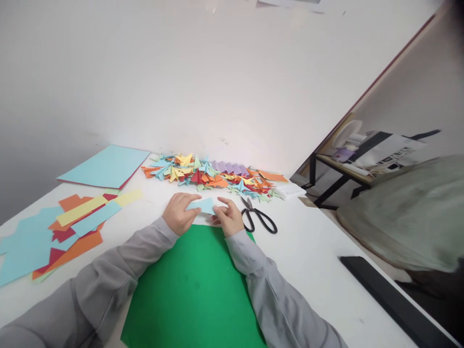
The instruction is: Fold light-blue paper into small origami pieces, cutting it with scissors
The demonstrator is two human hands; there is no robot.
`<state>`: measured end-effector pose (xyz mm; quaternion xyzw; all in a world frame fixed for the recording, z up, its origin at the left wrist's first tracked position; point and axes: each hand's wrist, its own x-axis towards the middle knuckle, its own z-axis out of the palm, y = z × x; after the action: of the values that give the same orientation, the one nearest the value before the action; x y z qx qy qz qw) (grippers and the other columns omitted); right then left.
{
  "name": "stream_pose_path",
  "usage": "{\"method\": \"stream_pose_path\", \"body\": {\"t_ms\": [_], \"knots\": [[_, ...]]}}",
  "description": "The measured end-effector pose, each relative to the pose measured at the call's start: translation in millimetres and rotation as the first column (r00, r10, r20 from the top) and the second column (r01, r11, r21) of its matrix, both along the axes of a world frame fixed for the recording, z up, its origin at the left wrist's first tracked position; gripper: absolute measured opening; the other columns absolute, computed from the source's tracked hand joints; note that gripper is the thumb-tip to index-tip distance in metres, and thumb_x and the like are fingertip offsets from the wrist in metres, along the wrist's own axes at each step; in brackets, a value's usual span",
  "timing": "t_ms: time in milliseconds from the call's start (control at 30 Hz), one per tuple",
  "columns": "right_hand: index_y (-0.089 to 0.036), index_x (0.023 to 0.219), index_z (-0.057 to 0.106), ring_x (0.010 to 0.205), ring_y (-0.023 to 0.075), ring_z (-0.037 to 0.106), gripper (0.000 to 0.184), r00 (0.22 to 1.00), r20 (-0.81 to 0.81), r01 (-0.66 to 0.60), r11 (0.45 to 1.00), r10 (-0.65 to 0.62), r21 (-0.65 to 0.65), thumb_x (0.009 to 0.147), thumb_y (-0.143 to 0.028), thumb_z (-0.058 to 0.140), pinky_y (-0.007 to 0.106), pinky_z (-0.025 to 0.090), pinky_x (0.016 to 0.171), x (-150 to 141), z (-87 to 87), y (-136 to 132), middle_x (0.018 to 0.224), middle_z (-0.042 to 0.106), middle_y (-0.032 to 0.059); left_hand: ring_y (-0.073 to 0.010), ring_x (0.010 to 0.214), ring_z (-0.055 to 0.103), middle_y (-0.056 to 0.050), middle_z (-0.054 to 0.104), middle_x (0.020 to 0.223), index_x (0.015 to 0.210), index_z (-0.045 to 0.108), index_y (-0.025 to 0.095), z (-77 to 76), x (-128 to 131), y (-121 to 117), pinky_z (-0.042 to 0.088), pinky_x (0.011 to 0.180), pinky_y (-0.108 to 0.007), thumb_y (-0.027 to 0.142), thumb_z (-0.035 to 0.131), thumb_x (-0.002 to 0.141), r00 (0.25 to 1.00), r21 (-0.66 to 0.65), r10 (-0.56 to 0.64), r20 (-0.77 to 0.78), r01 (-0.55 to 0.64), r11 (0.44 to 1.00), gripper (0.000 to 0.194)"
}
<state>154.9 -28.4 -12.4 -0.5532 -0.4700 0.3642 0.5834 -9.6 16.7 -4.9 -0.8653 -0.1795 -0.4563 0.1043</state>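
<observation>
A small light blue piece of paper (203, 206) is held up between my two hands, just above the far edge of a green sheet (195, 285). My left hand (179, 212) pinches its left end between thumb and fingers. At the right end, the thumb and fingers of my right hand (229, 216) close on the same paper. Black-handled scissors (258, 216) lie beside my right hand, blades pointing away. Beyond my hands, many folded paper shapes (203, 175) in several colours are heaped along the wall.
Cut paper strips and scraps (72, 227) are scattered at the left. Behind them rests a stack of blue-topped sheets (105, 166). A long black bar (391, 299) lies near the table's right edge. Past it stand a low shelf (344, 169) and a pale green cloth-covered surface (406, 212).
</observation>
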Motion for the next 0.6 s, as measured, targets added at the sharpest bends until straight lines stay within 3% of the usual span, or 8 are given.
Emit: {"method": "stream_pose_path", "body": {"t_ms": [67, 167, 267, 333, 433, 467, 533, 600], "knots": [[-0.018, 0.099, 0.04, 0.043, 0.0124, 0.053, 0.049, 0.998, -0.058, 0.018, 0.999, -0.016, 0.048, 0.059, -0.038, 0.059, 0.023, 0.041, 0.04, 1, -0.3, 1, 0.054, 0.055, -0.0052, -0.0186, 0.092, 0.049, -0.009, 0.055, 0.104, 0.077, 0.061, 0.021, -1.0, 1, -1, 0.039, 0.075, -0.037, 0.023, 0.052, 0.069, 0.999, -0.061, -0.034, 0.009, 0.035, 0.998, 0.011], [-0.018, 0.094, 0.045, 0.044, 0.0105, 0.051, 0.04, 0.996, -0.044, 0.08, 0.992, -0.076, 0.096, 0.059, -0.034, 0.058, 0.022, 0.041, 0.039, 8, -2.5, 4, 0.055, 0.055, -0.0048, -0.0194, 0.093, 0.049, -0.011, 0.055, 0.102, 0.085, 0.06, 0.018, -1.7, 4, -2, 0.041, 0.077, -0.038, 0.027, 0.053, 0.07, 0.991, -0.207, -0.046, 0.128, 0.072, 0.976, 0.018], [-0.017, 0.081, 0.054, 0.048, 0.0102, 0.049, 0.026, 0.996, -0.004, 0.092, 0.99, -0.092, 0.11, 0.06, -0.032, 0.056, 0.022, 0.042, 0.039, 13, -4.9, 7, 0.057, 0.055, -0.0025, -0.0178, 0.087, 0.053, -0.011, 0.057, 0.096, 0.087, 0.06, 0.016, -1.0, 6, 1, 0.044, 0.074, -0.035, 0.026, 0.049, 0.072, 0.947, -0.452, 0.0, 0.322, 0.154, 0.879, 0.021], [-0.017, 0.078, 0.057, 0.048, 0.0101, 0.049, 0.023, 0.996, 0.0, 0.085, 0.989, -0.086, 0.124, 0.061, -0.032, 0.055, 0.022, 0.042, 0.038, 13, -5.5, 8, 0.059, 0.057, -0.0012, -0.016, 0.076, 0.057, -0.01, 0.06, 0.087, 0.084, 0.061, 0.014, -0.3, 9, 3, 0.046, 0.067, -0.031, 0.03, 0.051, 0.07, 0.905, -0.663, 0.06, 0.421, 0.262, 0.701, 0.023], [-0.018, 0.079, 0.06, 0.046, 0.0091, 0.046, 0.022, 0.996, -0.014, 0.084, 0.985, -0.083, 0.153, 0.062, -0.032, 0.055, 0.023, 0.041, 0.037, 10, -4.6, 7, 0.063, 0.059, -0.0003, -0.0135, 0.058, 0.057, -0.006, 0.063, 0.07, 0.077, 0.063, 0.013, 0.4, 13, 3, 0.046, 0.055, -0.027, 0.033, 0.06, 0.06, 0.877, -0.856, 0.14, 0.459, 0.396, 0.332, 0.026], [-0.018, 0.079, 0.061, 0.045, 0.0087, 0.046, 0.022, 0.996, -0.016, 0.084, 0.982, -0.082, 0.167, 0.063, -0.032, 0.056, 0.023, 0.041, 0.037, 9, -4.0, 6, 0.065, 0.06, 0.0001, -0.0126, 0.054, 0.055, -0.004, 0.063, 0.064, 0.075, 0.063, 0.013, 0.4, 14, 1, 0.045, 0.051, -0.025, 0.032, 0.063, 0.057, 0.879, -0.879, 0.144, 0.454, 0.416, 0.235, 0.026], [-0.018, 0.079, 0.061, 0.043, 0.0078, 0.045, 0.021, 0.997, -0.014, 0.074, 0.977, -0.072, 0.198, 0.064, -0.032, 0.056, 0.023, 0.04, 0.038, 8, -2.2, 5, 0.066, 0.06, 0.0002, -0.0095, 0.042, 0.049, -0.001, 0.059, 0.052, 0.069, 0.064, 0.013, 0.2, 16, -2, 0.039, 0.04, -0.022, 0.03, 0.067, 0.052, 0.891, -0.898, 0.12, 0.438, 0.427, 0.11, 0.024], [-0.017, 0.081, 0.06, 0.041, 0.0074, 0.045, 0.022, 0.998, -0.024, 0.056, 0.977, -0.052, 0.208, 0.064, -0.032, 0.056, 0.024, 0.04, 0.039, 7, 0.0, 4, 0.061, 0.058, -0.0011, -0.0075, 0.034, 0.043, 0.002, 0.054, 0.042, 0.062, 0.063, 0.013, -0.3, 17, -5, 0.033, 0.035, -0.021, 0.028, 0.068, 0.049, 0.897, -0.901, 0.082, 0.434, 0.431, 0.057, 0.02]]}}
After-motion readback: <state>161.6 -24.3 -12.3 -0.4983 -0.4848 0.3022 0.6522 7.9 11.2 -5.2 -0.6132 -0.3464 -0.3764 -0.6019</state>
